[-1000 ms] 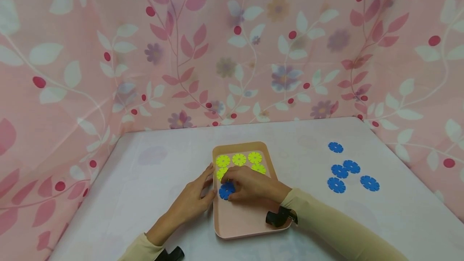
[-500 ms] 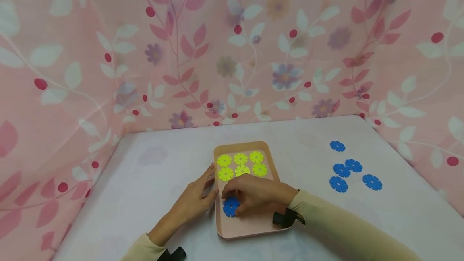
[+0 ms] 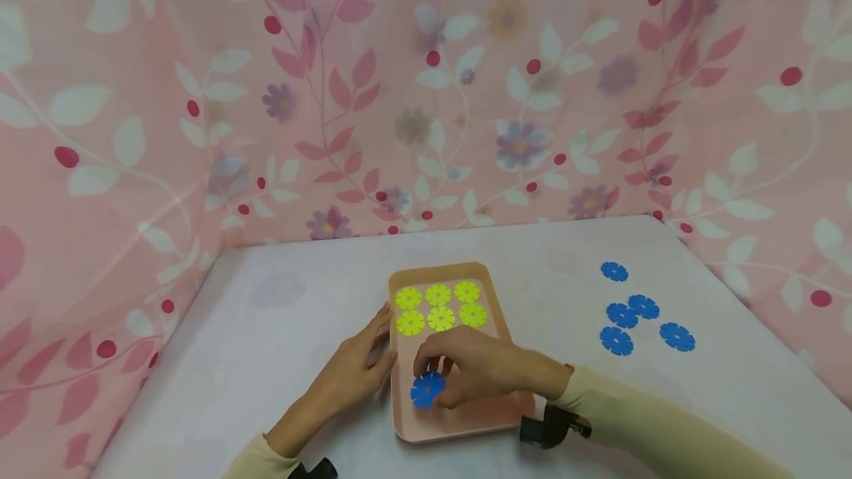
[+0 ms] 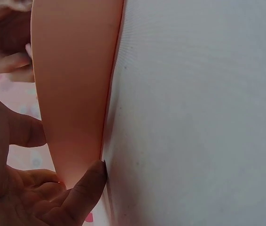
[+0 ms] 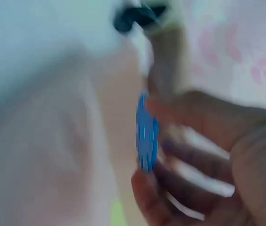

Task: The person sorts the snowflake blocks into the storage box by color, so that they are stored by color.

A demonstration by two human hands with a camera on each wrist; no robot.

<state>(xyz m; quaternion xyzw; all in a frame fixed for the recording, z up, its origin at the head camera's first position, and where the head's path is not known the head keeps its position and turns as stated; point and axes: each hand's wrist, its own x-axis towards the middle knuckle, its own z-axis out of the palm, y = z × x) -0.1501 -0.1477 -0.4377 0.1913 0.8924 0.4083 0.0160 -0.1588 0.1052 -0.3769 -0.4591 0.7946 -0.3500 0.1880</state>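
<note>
In the head view my right hand (image 3: 479, 364) pinches a blue snowflake disc (image 3: 426, 390) by its edges, over the near half of a pink tray (image 3: 419, 427). The right wrist view shows this disc (image 5: 146, 136) edge-on between thumb and fingertips. My left hand (image 3: 349, 368) touches the tray's left side with its fingers extended. In the left wrist view its thumb and fingers meet the tray's outer wall (image 4: 76, 84). Several yellow snowflake discs (image 3: 410, 322) lie in two rows in the tray's far half. How high the blue disc is above the tray floor I cannot tell.
Several loose blue snowflake discs (image 3: 616, 341) lie on the white-covered table (image 3: 299, 279) right of the tray, two of them touching or overlapping. A pink floral cloth (image 3: 413, 124) hangs behind and at both sides of the table.
My right hand has drawn the blue disc nearer to me, away from the yellow rows, uncovering the yellow discs. The left hand stays at the tray's side.
</note>
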